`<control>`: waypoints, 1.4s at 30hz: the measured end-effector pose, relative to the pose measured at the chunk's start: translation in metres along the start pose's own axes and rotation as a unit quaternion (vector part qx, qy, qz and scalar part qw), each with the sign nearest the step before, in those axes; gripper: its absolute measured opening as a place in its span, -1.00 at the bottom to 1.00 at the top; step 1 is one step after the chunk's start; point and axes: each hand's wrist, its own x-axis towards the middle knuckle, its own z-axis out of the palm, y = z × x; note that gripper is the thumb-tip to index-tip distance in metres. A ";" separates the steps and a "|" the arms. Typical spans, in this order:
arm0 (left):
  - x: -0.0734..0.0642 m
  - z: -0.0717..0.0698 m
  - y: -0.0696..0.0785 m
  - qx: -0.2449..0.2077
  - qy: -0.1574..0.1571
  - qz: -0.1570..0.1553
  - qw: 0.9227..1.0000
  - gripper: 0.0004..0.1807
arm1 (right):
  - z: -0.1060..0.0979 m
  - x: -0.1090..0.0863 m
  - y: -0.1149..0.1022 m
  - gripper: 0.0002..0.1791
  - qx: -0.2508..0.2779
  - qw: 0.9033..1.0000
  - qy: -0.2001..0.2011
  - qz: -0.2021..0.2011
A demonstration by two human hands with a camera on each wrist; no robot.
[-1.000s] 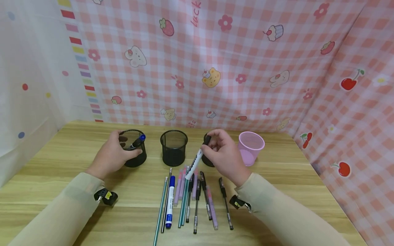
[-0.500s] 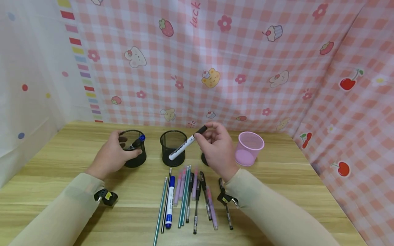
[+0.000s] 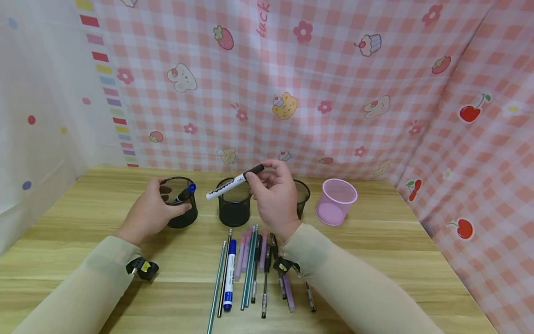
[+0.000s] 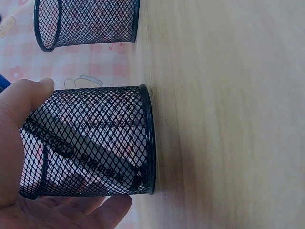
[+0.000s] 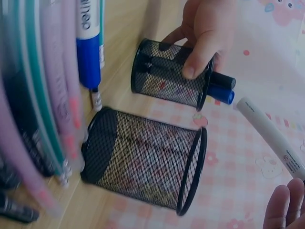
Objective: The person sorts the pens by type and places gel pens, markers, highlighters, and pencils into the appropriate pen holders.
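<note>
My left hand (image 3: 152,211) grips the leftmost black mesh pen cup (image 3: 183,219), thumb at the near side and fingers around the far side. Two markers lean inside it; a blue cap (image 5: 221,94) and a black cap (image 5: 224,80) stick out past the rim in the right wrist view. My right hand (image 3: 275,199) pinches a white whiteboard marker (image 3: 227,188) by its black cap. The marker is tilted, its white end pointing left toward the gripped cup, and it overlaps the second black mesh cup (image 3: 234,214) in the head view.
Right of that, a third black mesh cup (image 3: 303,195) is partly behind my right hand, then a pink cup (image 3: 335,211). In front lie a blue-capped marker (image 3: 230,276), green pencils (image 3: 217,287), purple pens (image 3: 240,257) and black pens (image 3: 264,297). A checked cloth (image 3: 250,93) hangs behind the table.
My right hand has carried the marker up and left, from above the loose pens to over the second cup, and the marker has swung flatter. The left hand keeps its hold on the cup.
</note>
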 end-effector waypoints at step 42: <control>-0.001 -0.001 0.002 -0.003 0.003 -0.001 1.000 0.20 | 0.050 0.002 0.004 -0.73 -0.011 1.000 0.007 -0.020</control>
